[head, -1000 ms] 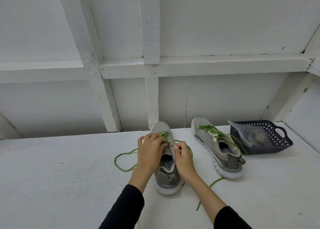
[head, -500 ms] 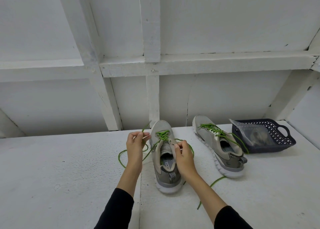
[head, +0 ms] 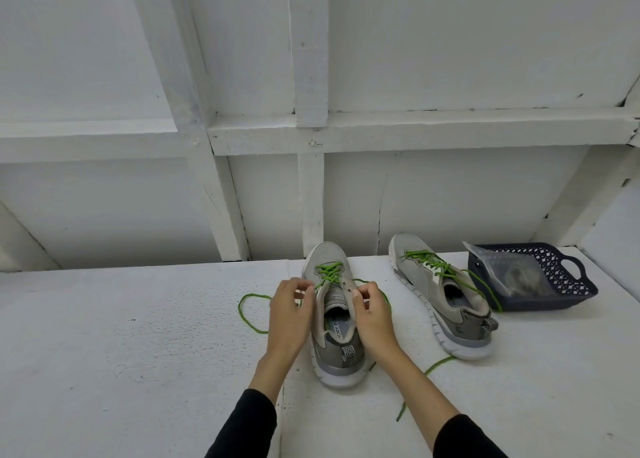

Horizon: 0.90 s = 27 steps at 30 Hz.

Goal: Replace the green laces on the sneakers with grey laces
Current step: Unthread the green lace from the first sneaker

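Now noting the near sneaker (head: 334, 322): grey mesh upper, white sole, toe pointing away from me, standing upright on the white table (head: 138, 353) between the two hands. Its green lace (head: 329, 273) crosses only the front eyelets; the eyelets nearer the tongue are bare, and a printed insole shows inside. A loose run of that lace loops on the table to the left of the shoe, and another length trails off behind the right wrist.

Left hand (head: 290, 313) sits against the shoe's left side, fingers curled, fingertips pinched together at the lace by the eyelet row. Right hand (head: 372, 313) is on the right side, thumb and fingers curled onto the eyelet flap.

Second sneaker (head: 441, 298) stands just to the right, apart from the first, same grey and white, fully laced in green, ends untied.

Dark blue basket (head: 568, 277) beside it holds a clear plastic bag (head: 509, 275); contents too blurred to tell.
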### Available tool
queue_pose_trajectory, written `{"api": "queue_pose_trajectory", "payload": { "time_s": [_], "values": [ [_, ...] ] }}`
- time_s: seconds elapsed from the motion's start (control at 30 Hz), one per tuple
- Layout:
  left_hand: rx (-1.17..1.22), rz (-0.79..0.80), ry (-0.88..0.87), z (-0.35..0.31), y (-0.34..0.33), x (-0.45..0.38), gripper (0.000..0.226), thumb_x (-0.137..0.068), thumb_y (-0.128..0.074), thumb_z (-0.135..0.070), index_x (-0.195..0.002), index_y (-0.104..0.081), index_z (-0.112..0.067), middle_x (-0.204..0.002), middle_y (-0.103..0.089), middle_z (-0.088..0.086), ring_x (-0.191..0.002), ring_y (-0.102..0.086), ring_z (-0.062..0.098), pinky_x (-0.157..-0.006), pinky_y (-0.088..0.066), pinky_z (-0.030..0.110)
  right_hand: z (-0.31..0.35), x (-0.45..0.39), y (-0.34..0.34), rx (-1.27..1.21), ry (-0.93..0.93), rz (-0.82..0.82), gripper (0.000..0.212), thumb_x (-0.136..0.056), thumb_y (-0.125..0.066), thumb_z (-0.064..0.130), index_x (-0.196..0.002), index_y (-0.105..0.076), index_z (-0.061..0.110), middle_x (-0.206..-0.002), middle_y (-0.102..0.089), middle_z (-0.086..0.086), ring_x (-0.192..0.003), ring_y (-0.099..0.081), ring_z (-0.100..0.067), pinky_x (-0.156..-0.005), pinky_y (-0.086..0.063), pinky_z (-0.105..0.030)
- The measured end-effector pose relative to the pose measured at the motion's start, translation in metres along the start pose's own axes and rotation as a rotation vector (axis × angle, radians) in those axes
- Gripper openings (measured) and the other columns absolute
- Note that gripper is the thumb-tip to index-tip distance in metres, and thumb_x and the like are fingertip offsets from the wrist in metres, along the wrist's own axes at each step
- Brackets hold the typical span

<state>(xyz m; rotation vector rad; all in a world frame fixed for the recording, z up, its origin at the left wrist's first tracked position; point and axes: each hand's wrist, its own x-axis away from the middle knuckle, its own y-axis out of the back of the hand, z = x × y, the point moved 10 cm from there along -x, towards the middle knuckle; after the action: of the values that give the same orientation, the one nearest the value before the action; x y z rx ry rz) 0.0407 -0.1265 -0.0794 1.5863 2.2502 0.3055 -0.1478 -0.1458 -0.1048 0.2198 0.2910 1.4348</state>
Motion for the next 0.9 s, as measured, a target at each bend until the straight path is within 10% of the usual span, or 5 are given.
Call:
{"api": "queue_pose_trajectory", "payload": {
  "time_s": [0.4,0.9],
  "values": [
    [-0.414,0.043,0.004,-0.024,-0.015,-0.020,0.015,-0.091,-0.061,-0.034,-0.095,-0.065,-0.021,-0.093,-0.066,-0.005,-0.084,-0.062,0.017,-0.072,-0.051,0.034,0.033,-0.024,-0.002,0.368,0.037,-0.019,0.020,-0.090,-0.061,0.032,-0.075,-0.058,0.019,-0.076,-0.064,0.002,-0.071,-0.059,-0.017,-0.061,-0.047,-0.030],
    [-0.081,-0.015,0.219,0.007,0.008,-0.015,0.012,-0.087,-0.070,-0.026,-0.085,-0.076,-0.015,-0.073,-0.068,-0.008,-0.072,-0.062,0.001,-0.065,-0.046,0.018,0.017,-0.023,0.023,0.232,-0.130,-0.126,0.037,-0.088,-0.065,0.024,-0.065,-0.063,-0.005,-0.061,-0.062,-0.017,-0.058,-0.047,-0.020,-0.051,-0.036,-0.025]
  ]
}}
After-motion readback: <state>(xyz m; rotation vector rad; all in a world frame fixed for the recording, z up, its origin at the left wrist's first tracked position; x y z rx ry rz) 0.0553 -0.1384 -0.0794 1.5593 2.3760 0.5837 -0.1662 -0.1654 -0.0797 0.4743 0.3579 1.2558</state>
